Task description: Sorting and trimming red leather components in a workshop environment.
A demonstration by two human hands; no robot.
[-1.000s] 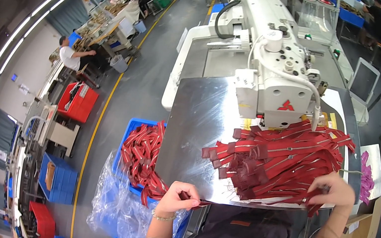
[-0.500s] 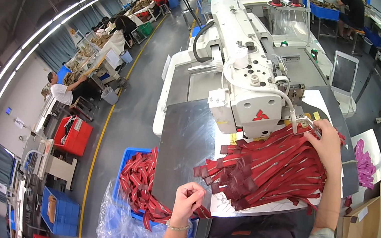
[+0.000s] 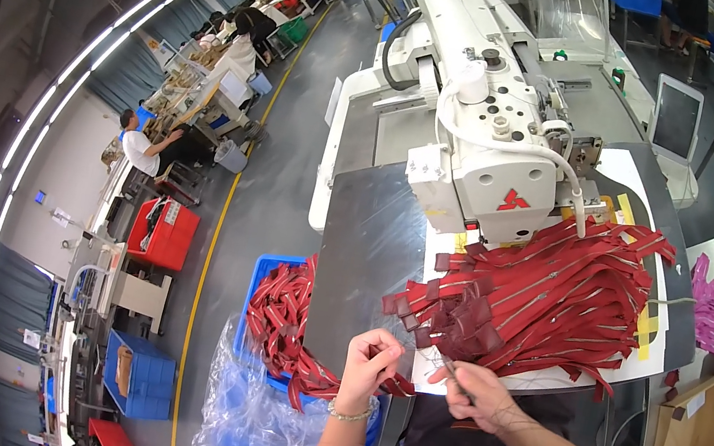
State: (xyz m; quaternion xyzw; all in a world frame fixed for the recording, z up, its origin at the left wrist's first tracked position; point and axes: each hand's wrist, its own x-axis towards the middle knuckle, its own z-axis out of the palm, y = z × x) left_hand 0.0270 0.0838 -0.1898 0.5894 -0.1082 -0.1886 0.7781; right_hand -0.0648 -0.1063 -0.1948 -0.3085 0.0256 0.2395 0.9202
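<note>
A large fanned pile of red zippers (image 3: 551,303) lies on the sewing machine's table, their dark red fabric ends (image 3: 459,316) bunched at the near left. My left hand (image 3: 369,367) is closed in a pinch just in front of those ends; whatever its fingers hold is too small to make out. Close by on the right, my right hand (image 3: 483,400) grips a thin dark metal tool (image 3: 458,382), which could be snips or tweezers, its tip toward my left hand. More red zippers (image 3: 280,314) spill from a blue bin (image 3: 267,267), some passing behind my left wrist.
The white sewing machine (image 3: 502,143) overhangs the pile, beside a tablet-like screen (image 3: 676,121). Purple strips (image 3: 707,305) lie at the right above a cardboard box (image 3: 697,422). Clear plastic (image 3: 248,422) hangs at the blue bin. A person (image 3: 140,151) sits at a far-left table.
My right hand has come from the far right of the zipper pile, near the machine's needle area, back to beside my left hand. The left hand stays closed. The whole view has shifted slightly.
</note>
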